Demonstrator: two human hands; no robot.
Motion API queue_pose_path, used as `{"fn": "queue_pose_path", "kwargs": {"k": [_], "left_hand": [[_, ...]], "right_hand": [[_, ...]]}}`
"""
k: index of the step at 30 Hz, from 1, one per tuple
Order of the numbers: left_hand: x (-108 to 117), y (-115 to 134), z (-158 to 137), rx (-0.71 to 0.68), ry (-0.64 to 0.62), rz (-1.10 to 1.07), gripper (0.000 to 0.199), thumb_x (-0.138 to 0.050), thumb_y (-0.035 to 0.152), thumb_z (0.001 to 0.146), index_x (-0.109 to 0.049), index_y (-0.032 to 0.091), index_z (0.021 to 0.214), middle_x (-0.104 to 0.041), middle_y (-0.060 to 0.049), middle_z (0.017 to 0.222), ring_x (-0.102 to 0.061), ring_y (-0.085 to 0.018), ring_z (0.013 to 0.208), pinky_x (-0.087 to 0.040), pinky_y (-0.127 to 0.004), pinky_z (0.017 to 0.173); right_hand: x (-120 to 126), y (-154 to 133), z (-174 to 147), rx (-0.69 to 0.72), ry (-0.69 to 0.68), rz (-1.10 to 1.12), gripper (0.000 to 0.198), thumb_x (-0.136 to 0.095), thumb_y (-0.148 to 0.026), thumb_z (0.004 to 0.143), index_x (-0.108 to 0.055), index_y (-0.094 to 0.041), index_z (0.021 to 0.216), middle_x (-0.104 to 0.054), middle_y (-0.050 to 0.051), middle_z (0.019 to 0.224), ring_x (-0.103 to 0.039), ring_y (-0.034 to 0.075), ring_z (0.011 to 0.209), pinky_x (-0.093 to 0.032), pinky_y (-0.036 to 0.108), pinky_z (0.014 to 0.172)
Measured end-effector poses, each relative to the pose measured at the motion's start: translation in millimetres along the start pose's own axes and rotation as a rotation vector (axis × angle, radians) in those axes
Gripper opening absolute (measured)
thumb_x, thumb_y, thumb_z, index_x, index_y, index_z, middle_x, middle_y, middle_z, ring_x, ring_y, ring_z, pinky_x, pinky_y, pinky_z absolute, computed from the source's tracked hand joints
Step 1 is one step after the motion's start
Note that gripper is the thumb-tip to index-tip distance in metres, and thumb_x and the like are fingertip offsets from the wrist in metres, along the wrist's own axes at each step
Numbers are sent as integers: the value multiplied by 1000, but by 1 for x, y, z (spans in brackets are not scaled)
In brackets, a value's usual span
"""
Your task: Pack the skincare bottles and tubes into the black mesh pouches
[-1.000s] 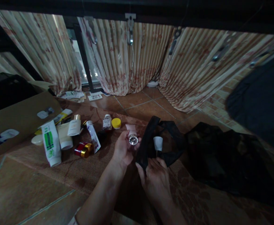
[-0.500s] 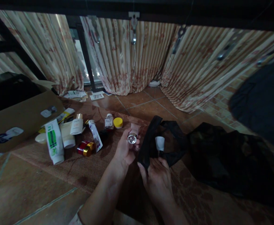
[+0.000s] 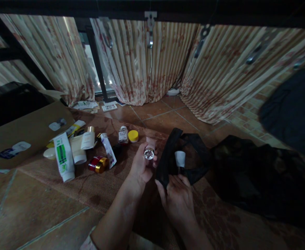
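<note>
My left hand (image 3: 141, 165) is closed around a small pale pink tube (image 3: 150, 141), whose faceted silver cap (image 3: 149, 153) points toward me. Just right of it lies a black fabric bag (image 3: 165, 163) with its mouth spread into a loop. My right hand (image 3: 177, 192) is closed on the bag's near edge, thumb on the left side. Right above its fingers, inside the loop, stands a white tube with a dark cap (image 3: 180, 159). Whether the fingers also touch that tube, I cannot tell.
On the brown mat (image 3: 110, 194) at left lie a green-and-white tube (image 3: 64, 156), a red jar with a gold lid (image 3: 98, 164), a clear bottle (image 3: 122, 135) and a yellow lid (image 3: 133, 136). A cardboard box (image 3: 38, 139) stands far left; a black plastic bag (image 3: 246, 173) lies right.
The whole view has shifted slightly, so things sit a little further right. Both hands keep the same holds.
</note>
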State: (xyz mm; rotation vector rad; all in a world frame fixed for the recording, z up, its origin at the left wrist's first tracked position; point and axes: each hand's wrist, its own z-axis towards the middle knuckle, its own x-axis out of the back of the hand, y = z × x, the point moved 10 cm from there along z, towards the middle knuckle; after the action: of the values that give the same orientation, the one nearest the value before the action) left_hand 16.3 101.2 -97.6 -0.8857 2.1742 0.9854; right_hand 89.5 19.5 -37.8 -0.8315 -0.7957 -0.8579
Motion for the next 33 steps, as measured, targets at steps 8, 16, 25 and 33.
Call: {"fn": "queue_pose_path", "kwargs": {"k": [8, 16, 25, 33], "left_hand": [[0, 5, 1, -96, 12, 0, 28, -43, 34, 94, -51, 15, 75, -50, 3, 50, -45, -6, 34, -28, -14, 30], [8, 3, 3, -108, 91, 25, 28, -47, 37, 92, -48, 17, 73, -49, 4, 49, -45, -7, 32, -27, -15, 30], [6, 3, 2, -100, 72, 47, 28, -50, 38, 90, -50, 16, 74, -51, 4, 51, -44, -6, 32, -25, -15, 30], [9, 0, 0, -77, 112, 46, 27, -49, 38, 91, -49, 17, 74, -48, 4, 46, -44, -7, 32, -27, -15, 32]], "right_hand": [[3, -3, 1, 12, 17, 18, 30, -44, -28, 99, -59, -18, 75, -60, 2, 68, -56, 17, 67, -35, 34, 81], [2, -2, 0, 22, 28, 4, 30, -44, -27, 99, -59, -18, 75, -59, 2, 68, -56, 18, 66, -35, 34, 81], [3, -3, 1, 25, 25, -8, 31, -43, -28, 99, -59, -18, 74, -60, 2, 68, -56, 17, 66, -35, 34, 81], [4, -3, 1, 32, 30, 4, 31, -43, -28, 99, -58, -19, 74, -60, 2, 67, -55, 18, 65, -35, 35, 81]]}}
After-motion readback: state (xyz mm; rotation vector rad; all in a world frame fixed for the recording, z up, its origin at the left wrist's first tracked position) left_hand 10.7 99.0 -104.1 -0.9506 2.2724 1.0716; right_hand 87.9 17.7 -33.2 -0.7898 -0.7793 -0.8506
